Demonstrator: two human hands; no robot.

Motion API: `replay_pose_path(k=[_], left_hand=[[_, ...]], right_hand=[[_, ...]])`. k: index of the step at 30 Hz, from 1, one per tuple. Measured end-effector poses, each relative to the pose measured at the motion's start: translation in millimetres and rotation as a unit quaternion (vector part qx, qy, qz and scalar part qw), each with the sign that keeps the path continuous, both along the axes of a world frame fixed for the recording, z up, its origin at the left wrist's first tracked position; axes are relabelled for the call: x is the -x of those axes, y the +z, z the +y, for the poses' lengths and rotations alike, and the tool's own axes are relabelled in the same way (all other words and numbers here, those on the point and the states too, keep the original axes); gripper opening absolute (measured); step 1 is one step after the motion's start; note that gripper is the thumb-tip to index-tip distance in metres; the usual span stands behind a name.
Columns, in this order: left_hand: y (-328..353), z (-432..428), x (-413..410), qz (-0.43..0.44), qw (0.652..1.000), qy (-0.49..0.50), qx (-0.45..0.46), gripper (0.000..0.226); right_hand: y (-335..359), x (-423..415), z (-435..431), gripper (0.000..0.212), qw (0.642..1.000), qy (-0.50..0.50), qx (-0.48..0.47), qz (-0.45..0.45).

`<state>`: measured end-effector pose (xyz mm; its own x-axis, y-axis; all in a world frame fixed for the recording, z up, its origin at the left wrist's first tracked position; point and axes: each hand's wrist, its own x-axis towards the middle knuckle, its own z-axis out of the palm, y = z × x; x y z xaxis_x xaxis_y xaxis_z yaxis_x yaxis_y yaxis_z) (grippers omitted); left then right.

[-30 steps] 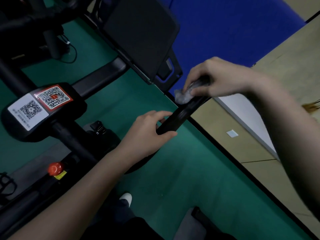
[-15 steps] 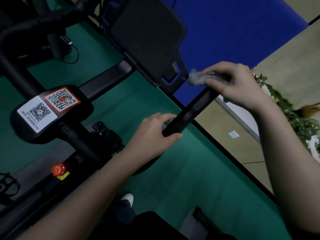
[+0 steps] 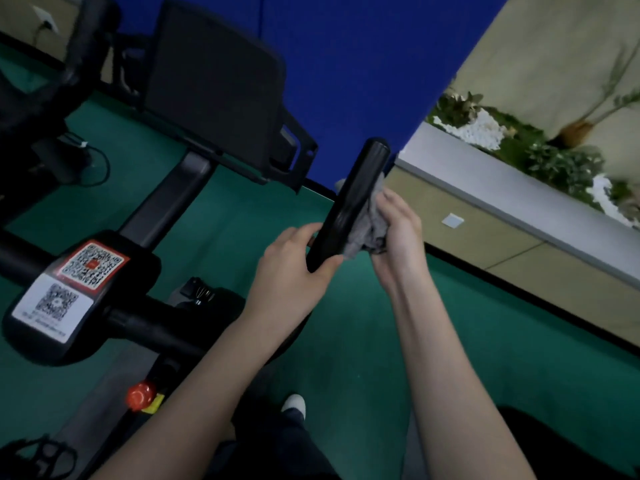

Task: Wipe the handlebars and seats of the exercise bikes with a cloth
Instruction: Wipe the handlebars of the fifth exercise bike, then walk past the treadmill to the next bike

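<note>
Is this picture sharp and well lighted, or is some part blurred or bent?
Head view: dim overall; the black handlebar gives only a faint sheen, no glare. Same view: the plants at right and the bike tube at top left are smeared, while the grey cloth and the QR labels are fairly sharp. The grey ledge runs slanted in this wide-angle view.

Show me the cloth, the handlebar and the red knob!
cloth (image 3: 372,232), head view, on its crumpled grey middle.
handlebar (image 3: 356,192), head view, on the bare black shaft near its end.
red knob (image 3: 140,393), head view, on its round top.
</note>
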<state>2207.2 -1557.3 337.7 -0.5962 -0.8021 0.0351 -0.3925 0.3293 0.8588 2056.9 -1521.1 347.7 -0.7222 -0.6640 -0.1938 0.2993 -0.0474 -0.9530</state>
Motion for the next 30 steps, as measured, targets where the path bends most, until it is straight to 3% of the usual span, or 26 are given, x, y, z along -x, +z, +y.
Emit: replay_pose_path(k=[4, 8, 15, 24, 30], left_hand=[[6, -3, -3, -0.024, 0.999, -0.034, 0.005, 0.05], [15, -1, -6, -0.045, 0.996, -0.049, 0.062, 0.057], [34, 31, 17, -0.036, 0.976, -0.089, 0.196, 0.045], [-6, 113, 93, -0.148, 0.945, -0.216, 0.197, 0.049], [-30, 165, 147, -0.189, 0.934, -0.236, 0.192, 0.053]], right_hand=[[-4, -13, 24, 0.016, 0.997, 0.005, -0.054, 0.06], [-6, -14, 55, 0.016, 0.984, -0.022, -0.111, 0.138], [-7, -3, 117, 0.017, 0.974, -0.082, -0.143, 0.156], [-17, 58, 229, 0.013, 0.953, -0.146, -0.191, 0.186], [-22, 113, 298, 0.015, 0.948, -0.162, -0.199, 0.191]])
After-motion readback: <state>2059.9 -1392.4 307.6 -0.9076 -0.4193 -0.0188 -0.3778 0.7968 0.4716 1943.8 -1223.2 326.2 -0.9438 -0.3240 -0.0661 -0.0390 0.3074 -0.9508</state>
